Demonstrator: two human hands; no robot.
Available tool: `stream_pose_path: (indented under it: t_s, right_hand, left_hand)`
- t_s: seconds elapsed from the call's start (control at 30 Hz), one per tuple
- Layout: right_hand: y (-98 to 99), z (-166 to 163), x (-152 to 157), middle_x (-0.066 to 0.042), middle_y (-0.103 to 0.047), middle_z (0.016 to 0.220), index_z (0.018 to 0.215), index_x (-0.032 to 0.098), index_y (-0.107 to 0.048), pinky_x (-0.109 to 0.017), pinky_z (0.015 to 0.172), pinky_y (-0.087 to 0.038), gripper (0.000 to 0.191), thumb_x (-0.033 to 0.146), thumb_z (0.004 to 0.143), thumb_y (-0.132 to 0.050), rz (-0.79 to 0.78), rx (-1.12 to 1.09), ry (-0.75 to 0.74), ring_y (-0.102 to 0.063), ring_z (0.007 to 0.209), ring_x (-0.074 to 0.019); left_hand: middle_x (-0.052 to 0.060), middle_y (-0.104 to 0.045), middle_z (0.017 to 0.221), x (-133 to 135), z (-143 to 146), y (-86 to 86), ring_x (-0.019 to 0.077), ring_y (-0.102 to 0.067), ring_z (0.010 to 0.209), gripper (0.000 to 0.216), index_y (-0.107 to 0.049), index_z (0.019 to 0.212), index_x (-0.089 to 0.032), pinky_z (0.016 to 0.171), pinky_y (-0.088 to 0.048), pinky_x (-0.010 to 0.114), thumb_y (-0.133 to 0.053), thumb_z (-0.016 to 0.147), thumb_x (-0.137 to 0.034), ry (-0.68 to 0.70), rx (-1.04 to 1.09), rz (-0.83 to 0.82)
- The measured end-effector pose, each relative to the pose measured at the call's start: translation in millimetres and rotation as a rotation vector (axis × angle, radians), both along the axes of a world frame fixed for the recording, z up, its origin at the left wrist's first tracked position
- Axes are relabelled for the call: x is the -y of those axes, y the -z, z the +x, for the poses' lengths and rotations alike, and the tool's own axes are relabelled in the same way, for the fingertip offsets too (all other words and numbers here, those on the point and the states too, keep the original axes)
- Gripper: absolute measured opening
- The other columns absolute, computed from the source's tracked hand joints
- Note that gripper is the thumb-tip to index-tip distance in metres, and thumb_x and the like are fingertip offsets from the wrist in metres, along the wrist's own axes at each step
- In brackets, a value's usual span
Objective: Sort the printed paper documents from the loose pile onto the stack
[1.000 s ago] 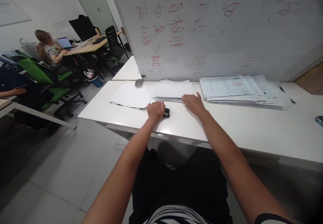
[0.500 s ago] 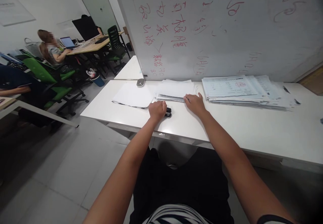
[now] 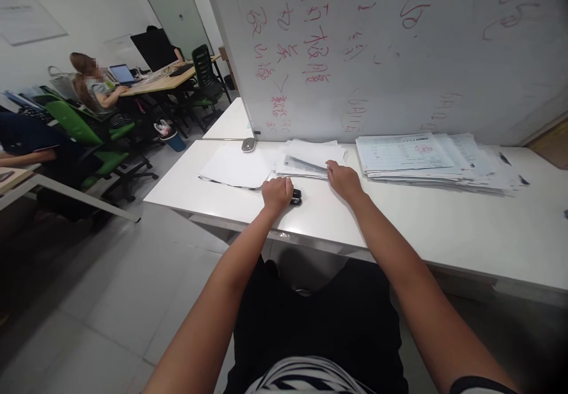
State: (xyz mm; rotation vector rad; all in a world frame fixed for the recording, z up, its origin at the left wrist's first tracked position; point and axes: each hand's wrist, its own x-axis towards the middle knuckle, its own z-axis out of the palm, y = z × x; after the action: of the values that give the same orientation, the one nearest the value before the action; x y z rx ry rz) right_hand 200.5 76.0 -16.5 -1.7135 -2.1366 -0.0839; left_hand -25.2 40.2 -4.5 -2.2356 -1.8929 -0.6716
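My left hand (image 3: 277,194) is closed around a black stapler (image 3: 296,197) resting on the white desk, with only its right end showing. With its fingers pinched, my right hand (image 3: 344,181) holds the right edge of a sheet of paper (image 3: 306,163), which is lifted and curled. Under that sheet lies a stack of papers (image 3: 317,148). To the left, next to the stack, is a flat pile of white sheets (image 3: 237,166) with dark marks along its near edge.
A grey computer mouse (image 3: 248,144) sits behind the left pile. On the right is a thick stack of printed forms (image 3: 403,154). A whiteboard (image 3: 377,57) with red writing rises behind the desk (image 3: 399,216). People sit at other desks to the left, near green chairs (image 3: 75,128).
My right hand has pinched the top sheet and raised its near edge from the stack, bending it back. My left hand stays on the stapler.
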Motion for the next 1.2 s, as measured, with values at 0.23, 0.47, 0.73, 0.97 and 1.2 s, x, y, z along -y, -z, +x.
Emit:
stream_pose_path:
  t_s: [0.23, 0.47, 0.73, 0.97, 1.2]
  right_hand:
    - [3.2, 3.9, -4.2, -0.012, -0.068, 0.114, 0.121, 0.016, -0.058, -0.038, 0.09, -0.038, 0.036, 0.032, 0.093, -0.042, 0.01, -0.069, -0.106, -0.06, 0.104, -0.0269]
    - [0.1, 4.9, -3.4, -0.011, -0.069, 0.111, 0.118, 0.017, -0.061, -0.034, 0.087, -0.039, 0.034, 0.022, 0.093, -0.038, -0.036, 0.046, -0.171, -0.06, 0.104, -0.0251]
    - [1.0, -1.9, -0.1, -0.013, -0.068, 0.112, 0.118, 0.014, -0.06, -0.034, 0.08, -0.036, 0.041, 0.007, 0.09, -0.031, -0.001, 0.157, -0.188, -0.061, 0.099, -0.025]
    - [8.2, -7.1, -2.5, -0.011, -0.07, 0.091, 0.113, 0.012, -0.06, -0.033, 0.079, -0.032, 0.043, -0.002, 0.08, -0.037, 0.088, 0.186, -0.163, -0.059, 0.079, -0.0213]
    - [11.4, -4.6, -8.4, -0.01, -0.069, 0.092, 0.113, 0.011, -0.061, -0.035, 0.093, -0.03, 0.046, -0.003, 0.081, -0.031, 0.272, 0.052, -0.122, -0.058, 0.084, -0.0205]
  left_hand:
    - [0.006, -0.063, 0.073, 7.5, -2.2, -1.4, 0.0174, -0.053, 0.071, 0.042, -0.055, 0.069, -0.018, 0.068, -0.027, 0.034, -0.025, 0.096, -0.028, 0.005, -0.03, 0.008]
    - [0.005, -0.062, 0.07, 6.7, -2.0, -0.6, 0.0168, -0.052, 0.069, 0.041, -0.053, 0.066, -0.018, 0.068, -0.026, 0.034, -0.025, 0.095, -0.027, 0.0, -0.031, 0.012]
    - [0.005, -0.061, 0.07, 6.1, -2.4, 1.9, 0.0174, -0.052, 0.069, 0.041, -0.054, 0.068, -0.018, 0.069, -0.026, 0.033, -0.025, 0.095, -0.028, 0.016, -0.012, 0.035]
    - [0.005, -0.061, 0.069, 5.5, -2.3, 4.4, 0.0165, -0.051, 0.068, 0.039, -0.055, 0.067, -0.017, 0.068, -0.025, 0.033, -0.029, 0.095, -0.026, 0.014, -0.018, 0.083]
    - [0.005, -0.061, 0.067, 4.1, -3.4, 6.4, 0.0167, -0.051, 0.067, 0.04, -0.056, 0.066, -0.017, 0.067, -0.024, 0.032, -0.03, 0.095, -0.027, 0.018, -0.008, 0.103]
